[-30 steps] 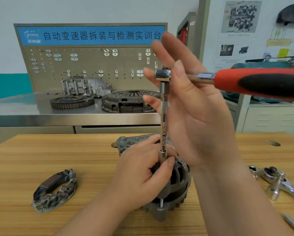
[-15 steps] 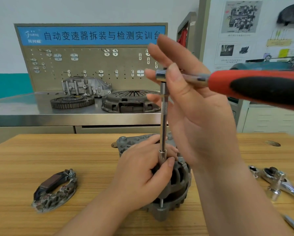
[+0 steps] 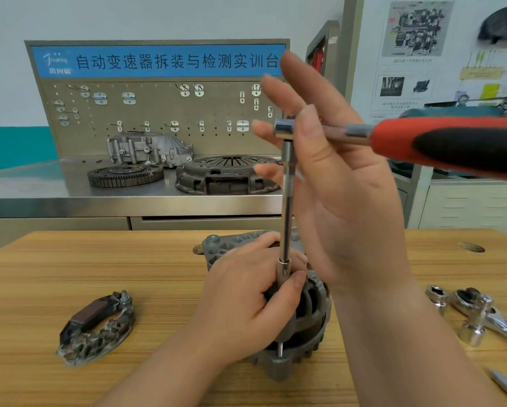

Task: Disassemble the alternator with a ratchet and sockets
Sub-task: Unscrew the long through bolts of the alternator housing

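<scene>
Steadies the alternator (image 3: 311, 318), set on the near middle of the wooden table (image 3: 99, 274), with the left hand (image 3: 246, 304), thumb and curled fingers pinching the lower end of the upright extension bar (image 3: 287, 207). To its left on the tabletop, a rectifier (image 3: 96, 327); to the right, a chrome ratchet (image 3: 481, 312) among loose sockets. Higher up, lays the right hand (image 3: 349, 201) against the red-handled ratchet (image 3: 451, 145) atop the bar, fingers straight and spread, thumb across its neck. Beyond, on a steel bench (image 3: 41, 186), a flywheel (image 3: 126, 174) and clutch pressure plate (image 3: 225, 174) below a pegboard (image 3: 158, 107).
</scene>
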Demonstrator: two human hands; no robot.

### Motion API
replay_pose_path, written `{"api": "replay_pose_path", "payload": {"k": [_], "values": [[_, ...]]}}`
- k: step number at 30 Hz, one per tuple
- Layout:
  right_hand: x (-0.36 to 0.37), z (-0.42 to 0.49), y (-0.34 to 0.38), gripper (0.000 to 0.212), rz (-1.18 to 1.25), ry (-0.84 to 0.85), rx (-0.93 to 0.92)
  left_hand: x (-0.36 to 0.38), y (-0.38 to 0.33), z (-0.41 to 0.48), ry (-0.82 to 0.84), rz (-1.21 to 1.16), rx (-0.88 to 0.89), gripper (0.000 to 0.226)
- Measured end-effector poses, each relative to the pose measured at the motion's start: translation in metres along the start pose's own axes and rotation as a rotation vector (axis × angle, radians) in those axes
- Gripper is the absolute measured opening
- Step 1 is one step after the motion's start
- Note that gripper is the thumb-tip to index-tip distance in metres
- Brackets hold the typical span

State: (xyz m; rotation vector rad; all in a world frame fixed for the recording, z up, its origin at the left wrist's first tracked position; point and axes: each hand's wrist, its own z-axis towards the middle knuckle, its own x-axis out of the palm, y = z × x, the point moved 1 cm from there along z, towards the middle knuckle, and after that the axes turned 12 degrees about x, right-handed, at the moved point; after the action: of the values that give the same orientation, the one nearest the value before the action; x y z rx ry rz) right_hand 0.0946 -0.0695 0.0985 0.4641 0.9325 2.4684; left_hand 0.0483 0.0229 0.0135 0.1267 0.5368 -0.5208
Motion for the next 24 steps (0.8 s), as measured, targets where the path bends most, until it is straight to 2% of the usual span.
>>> {"api": "replay_pose_path", "payload": {"k": [3,6,8,9,12,15,19,22,24], "values": [[-0.0015,-0.0001,-0.0016,0.026,0.054,0.013,0.063,0.0000,0.0008,-0.0003,-0.011,-0.007,0.015,0.029],[-0.0042,0.0002,-0.0039,0.045,0.178,0.040,0.223,0.0009,0.0020,-0.0029,-0.014,-0.040,0.018,0.038],[-0.0038,0.0002,-0.0047,0.059,0.198,0.051,0.281,0.0012,0.0020,-0.0029,-0.014,-0.031,0.006,0.034],[-0.0033,0.0002,-0.0054,0.057,0.177,0.045,0.275,0.0012,0.0016,-0.0029,-0.012,-0.030,-0.003,0.030],[-0.0036,0.0007,-0.0028,0.031,0.036,-0.013,0.126,0.0011,0.0015,-0.0030,0.009,-0.039,-0.050,0.033],[-0.0050,0.0012,0.0014,0.032,-0.064,-0.023,-0.011,0.0007,0.0012,-0.0021,0.018,-0.031,-0.073,0.036],[-0.0034,0.0012,-0.0033,0.031,0.122,0.027,0.133,0.0009,0.0025,-0.0031,0.010,-0.055,-0.051,0.044],[-0.0041,0.0012,-0.0055,0.047,0.217,0.062,0.283,0.0006,0.0020,-0.0027,-0.008,-0.054,-0.034,0.039],[-0.0037,0.0016,-0.0055,0.053,0.204,0.043,0.304,0.0011,0.0021,-0.0030,-0.016,-0.045,-0.047,0.036]]}}
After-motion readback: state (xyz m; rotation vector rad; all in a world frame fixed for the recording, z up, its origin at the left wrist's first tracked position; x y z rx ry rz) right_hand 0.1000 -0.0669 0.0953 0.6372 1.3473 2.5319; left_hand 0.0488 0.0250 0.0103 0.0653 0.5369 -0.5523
